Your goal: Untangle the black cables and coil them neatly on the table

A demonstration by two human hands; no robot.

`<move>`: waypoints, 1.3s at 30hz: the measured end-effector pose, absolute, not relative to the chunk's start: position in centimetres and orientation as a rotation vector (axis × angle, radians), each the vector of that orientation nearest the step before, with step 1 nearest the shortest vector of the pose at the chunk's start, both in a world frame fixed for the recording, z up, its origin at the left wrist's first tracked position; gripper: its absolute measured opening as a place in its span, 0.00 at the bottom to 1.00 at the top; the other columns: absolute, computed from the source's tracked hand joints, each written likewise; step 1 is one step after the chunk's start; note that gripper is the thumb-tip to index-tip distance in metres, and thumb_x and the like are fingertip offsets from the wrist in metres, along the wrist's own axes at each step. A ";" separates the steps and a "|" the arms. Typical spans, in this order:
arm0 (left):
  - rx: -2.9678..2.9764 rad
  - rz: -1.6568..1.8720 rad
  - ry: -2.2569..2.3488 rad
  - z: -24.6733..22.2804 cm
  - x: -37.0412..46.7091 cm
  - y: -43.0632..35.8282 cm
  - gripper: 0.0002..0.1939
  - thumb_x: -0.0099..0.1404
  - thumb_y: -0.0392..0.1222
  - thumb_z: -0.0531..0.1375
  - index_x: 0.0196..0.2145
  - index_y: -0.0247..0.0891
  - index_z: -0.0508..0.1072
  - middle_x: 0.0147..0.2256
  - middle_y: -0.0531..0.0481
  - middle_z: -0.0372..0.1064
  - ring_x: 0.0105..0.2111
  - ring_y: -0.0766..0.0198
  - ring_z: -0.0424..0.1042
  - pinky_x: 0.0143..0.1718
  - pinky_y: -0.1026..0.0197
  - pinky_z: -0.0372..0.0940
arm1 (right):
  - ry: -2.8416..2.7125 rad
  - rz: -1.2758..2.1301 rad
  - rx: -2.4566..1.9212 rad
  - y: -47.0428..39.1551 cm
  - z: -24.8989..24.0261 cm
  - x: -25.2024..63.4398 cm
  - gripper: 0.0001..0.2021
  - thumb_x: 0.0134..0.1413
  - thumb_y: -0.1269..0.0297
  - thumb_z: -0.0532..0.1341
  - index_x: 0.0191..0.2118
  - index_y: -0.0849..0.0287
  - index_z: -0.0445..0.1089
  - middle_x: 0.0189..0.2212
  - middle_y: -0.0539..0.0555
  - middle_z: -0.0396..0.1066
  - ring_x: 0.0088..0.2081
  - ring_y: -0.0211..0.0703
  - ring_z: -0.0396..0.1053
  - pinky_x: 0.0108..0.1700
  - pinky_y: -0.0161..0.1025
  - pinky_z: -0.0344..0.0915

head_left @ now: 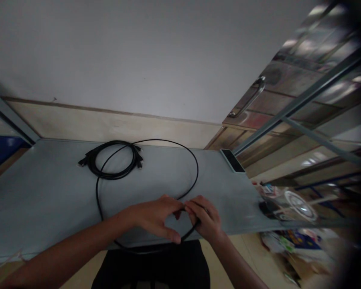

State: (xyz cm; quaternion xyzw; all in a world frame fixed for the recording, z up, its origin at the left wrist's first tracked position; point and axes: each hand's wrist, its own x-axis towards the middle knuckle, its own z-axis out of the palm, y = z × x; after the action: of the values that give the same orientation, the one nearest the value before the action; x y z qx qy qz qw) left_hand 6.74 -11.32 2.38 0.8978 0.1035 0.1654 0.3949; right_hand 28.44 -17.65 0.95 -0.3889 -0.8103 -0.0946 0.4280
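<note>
A black cable [197, 166] lies in a wide loop over the grey shelf [228, 200] and runs down to both hands near the front edge. My left hand [162, 216] is on the loop's lower part, with thumb and fingers around the cable. Pinched in my right hand [203, 216] is the cable, its fingertips meeting those of the left. Where the fingers meet, the cable is partly hidden. Behind my left hand, a coiled bundle of black cable [92, 162] with connectors at its sides rests on the shelf.
A phone-like device [233, 161] with a dark face lies at the shelf's back right. Grey metal posts [258, 130] stand at both ends. To the right are a clear container [297, 204] and blurred clutter. A pale wall [123, 60] rises behind.
</note>
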 end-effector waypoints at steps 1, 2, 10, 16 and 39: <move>2.243 0.392 0.271 2.9 6.7 -11.5 0.36 0.58 0.62 0.64 0.56 0.38 0.65 0.44 0.44 0.71 0.43 0.56 0.70 0.47 0.56 0.65 | -1.994 -0.286 -1.017 -17.6 1.0 28.9 0.11 0.57 0.75 0.63 0.44 0.55 0.74 0.34 0.56 0.73 0.34 0.43 0.73 0.36 0.41 0.74; 2.206 0.361 0.270 3.3 6.7 -11.7 0.39 0.56 0.60 0.66 0.59 0.38 0.62 0.46 0.43 0.70 0.45 0.55 0.70 0.48 0.54 0.64 | -1.957 -0.337 -1.060 -17.6 1.1 29.2 0.08 0.56 0.75 0.64 0.41 0.56 0.74 0.34 0.56 0.72 0.33 0.42 0.72 0.34 0.39 0.73; 2.254 0.342 0.299 2.5 8.1 -12.9 0.23 0.66 0.40 0.57 0.59 0.42 0.65 0.42 0.47 0.75 0.40 0.57 0.74 0.44 0.58 0.65 | -2.237 -0.226 -1.104 -17.2 2.6 31.5 0.12 0.59 0.67 0.64 0.25 0.57 0.65 0.23 0.51 0.64 0.28 0.41 0.63 0.33 0.41 0.63; 2.432 0.296 0.217 -0.2 9.3 -12.9 0.16 0.71 0.52 0.55 0.43 0.38 0.74 0.32 0.47 0.77 0.33 0.58 0.76 0.39 0.60 0.65 | -2.597 0.018 -1.035 -17.8 1.1 32.6 0.16 0.62 0.58 0.62 0.25 0.57 0.63 0.23 0.50 0.63 0.27 0.40 0.61 0.31 0.40 0.57; 2.869 0.284 0.545 -1.6 8.9 -11.4 0.19 0.75 0.50 0.49 0.36 0.37 0.73 0.25 0.46 0.75 0.26 0.58 0.75 0.33 0.58 0.66 | -2.512 -0.375 -1.431 -14.5 -3.5 41.2 0.14 0.64 0.66 0.58 0.26 0.58 0.69 0.23 0.54 0.69 0.27 0.43 0.67 0.34 0.40 0.60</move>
State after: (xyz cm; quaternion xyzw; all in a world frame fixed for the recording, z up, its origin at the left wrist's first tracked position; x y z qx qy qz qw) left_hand 8.93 -11.41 -1.60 0.9726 0.1847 0.0962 0.1038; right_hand 41.22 -14.48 -3.50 -0.4878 -0.8561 -0.1277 0.1130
